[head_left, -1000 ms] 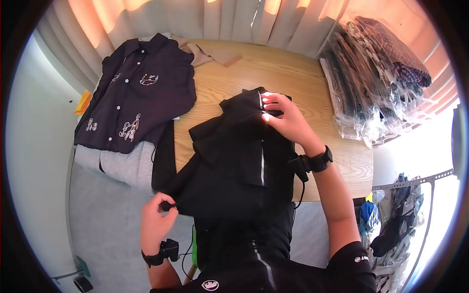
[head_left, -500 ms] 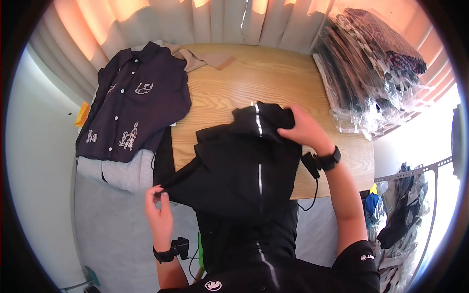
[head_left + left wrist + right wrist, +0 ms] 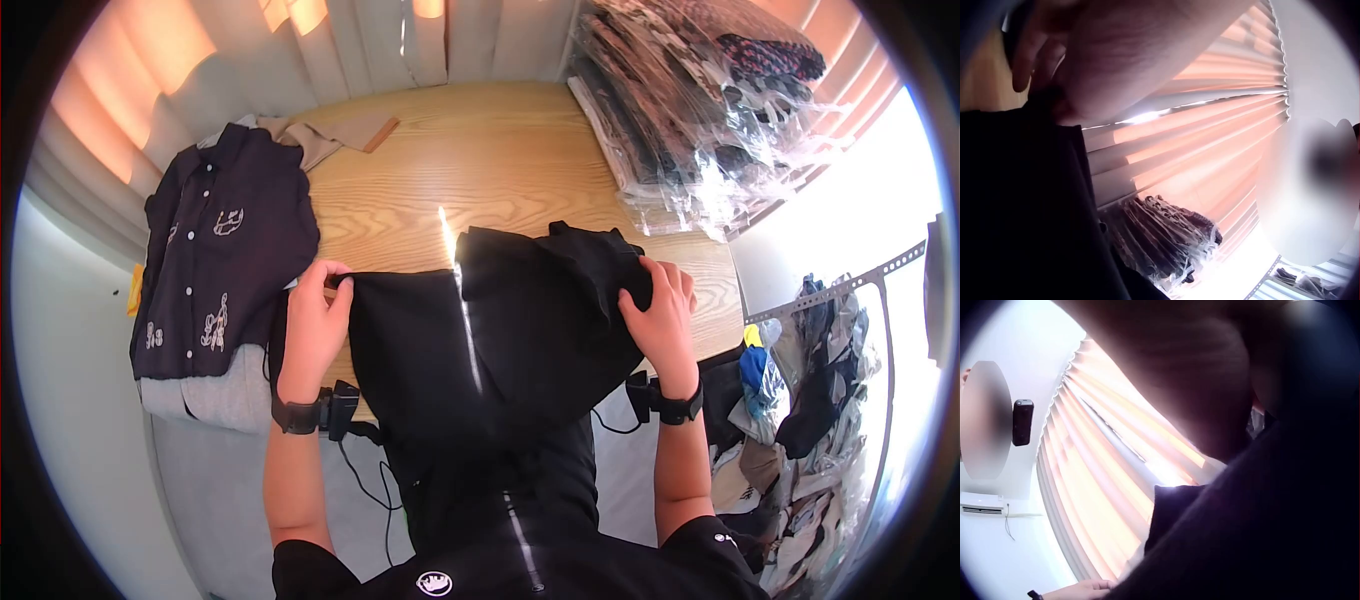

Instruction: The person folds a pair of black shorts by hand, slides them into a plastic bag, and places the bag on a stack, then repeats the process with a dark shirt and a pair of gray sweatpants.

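A black garment [image 3: 540, 330] is spread between both hands in front of the person's body, over the near side of the table. My left hand [image 3: 318, 320] pinches its upper left corner between thumb and fingers. On the other side, my right hand [image 3: 662, 315] grips the bunched right part, thumb on the near face. The upper edge runs fairly straight from the left corner, then turns into folds towards the right. A narrow strip of sunlight crosses the cloth. Dark fabric [image 3: 1022, 200] fills the lower left of the left wrist view.
A dark buttoned shirt [image 3: 190, 270] with white line drawings lies at the table's left over a grey garment [image 3: 215, 390]. Behind it lies a beige cloth [image 3: 325, 138]. Plastic-bagged clothes [image 3: 690, 110] are stacked at the back right. More bagged clothes hang on a metal rack [image 3: 870, 272].
My left hand has risen up to the table, keeping the garment's corner. The right hand has shifted its grip and moved lower, and the cloth is now stretched sideways. The head view has turned right.
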